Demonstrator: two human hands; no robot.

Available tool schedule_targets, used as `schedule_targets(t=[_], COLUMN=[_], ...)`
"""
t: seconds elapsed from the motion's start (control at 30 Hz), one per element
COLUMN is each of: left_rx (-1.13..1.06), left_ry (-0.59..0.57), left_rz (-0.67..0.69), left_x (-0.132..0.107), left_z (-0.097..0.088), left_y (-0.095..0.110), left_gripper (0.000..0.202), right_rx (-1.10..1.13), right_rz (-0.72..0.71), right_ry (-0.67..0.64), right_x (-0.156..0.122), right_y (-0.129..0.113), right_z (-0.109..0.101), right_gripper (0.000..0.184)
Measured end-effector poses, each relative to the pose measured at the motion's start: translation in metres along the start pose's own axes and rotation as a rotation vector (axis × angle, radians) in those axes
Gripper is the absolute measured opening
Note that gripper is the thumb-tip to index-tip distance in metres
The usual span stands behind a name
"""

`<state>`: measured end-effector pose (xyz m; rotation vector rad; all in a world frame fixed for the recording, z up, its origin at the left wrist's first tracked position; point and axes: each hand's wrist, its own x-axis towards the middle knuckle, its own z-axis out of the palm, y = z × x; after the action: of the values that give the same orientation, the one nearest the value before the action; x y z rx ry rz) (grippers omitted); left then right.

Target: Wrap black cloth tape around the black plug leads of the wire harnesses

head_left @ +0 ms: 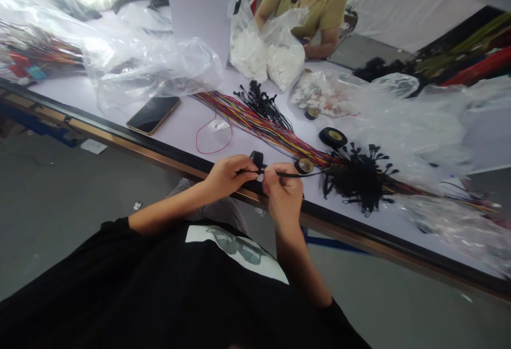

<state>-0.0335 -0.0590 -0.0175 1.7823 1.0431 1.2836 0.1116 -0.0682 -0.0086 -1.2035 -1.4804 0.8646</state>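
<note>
At the table's front edge my left hand is closed, its fingertips pinching the end of a thin black cable. A roll of black tape sits right at those fingertips; whether the fingers also grip it I cannot tell. Close beside it, my right hand is closed round the same cable, thumb on top. From there the cable runs right towards a bunch of black connectors. Just behind my right hand lies a small tape roll with a tan core.
Long coloured wires cross the table behind my hands. A phone lies to the left, near a red wire loop. Another black tape roll and bags of white parts are farther back. A person sits opposite.
</note>
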Motion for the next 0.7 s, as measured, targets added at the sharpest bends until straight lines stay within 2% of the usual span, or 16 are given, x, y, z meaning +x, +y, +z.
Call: schedule_targets(t=[0.07, 0.13, 0.2, 0.27, 0.37, 0.43, 0.47, 0.53, 0.63, 0.7], left_rx=[0.041, -0.005, -0.180, -0.425, -0.722, -0.841, -0.877, -0.869, -0.627, -0.421], left_ry=[0.057, 0.088, 0.104, 0.096, -0.046, -0.142, -0.148, -0.065, 0.078, 0.026], left_rz=[0.052, 0.027, -0.099, -0.293, -0.544, -0.595, -0.575, -0.475, -0.269, -0.126], left_x=[-0.003, -0.006, -0.007, -0.005, 0.003, 0.008, 0.009, 0.006, -0.006, -0.014], left_z=[0.001, 0.003, 0.003, 0.000, -0.005, -0.006, -0.005, -0.003, -0.004, -0.008], left_y=[0.000, 0.001, 0.003, 0.005, 0.003, 0.000, -0.002, -0.004, -0.004, -0.002], left_gripper=[0.008, 0.006, 0.008, 0.029, 0.050, 0.049, 0.047, 0.044, 0.051, 0.070], right_rx=[0.042, -0.014, -0.123, -0.230, -0.298, -0.278, -0.246, -0.150, -0.004, 0.047], right_rz=[0.058, 0.055, -0.003, -0.059, -0.100, -0.103, -0.084, 0.004, 0.130, 0.122], right_ry=[-0.079, -0.077, -0.016, 0.032, -0.008, -0.044, -0.047, -0.017, 0.069, 0.088], right_x=[-0.002, -0.002, -0.001, 0.002, 0.004, 0.004, 0.004, 0.006, 0.010, 0.013], right_y=[0.000, -0.003, -0.007, -0.010, -0.013, -0.013, -0.011, -0.006, 0.005, 0.011], right_z=[0.003, 0.004, 0.002, -0.001, -0.004, -0.004, -0.004, -0.002, -0.002, -0.003], right_gripper=[0.020, 0.017, 0.016, 0.018, 0.020, 0.020, 0.020, 0.023, 0.025, 0.024])
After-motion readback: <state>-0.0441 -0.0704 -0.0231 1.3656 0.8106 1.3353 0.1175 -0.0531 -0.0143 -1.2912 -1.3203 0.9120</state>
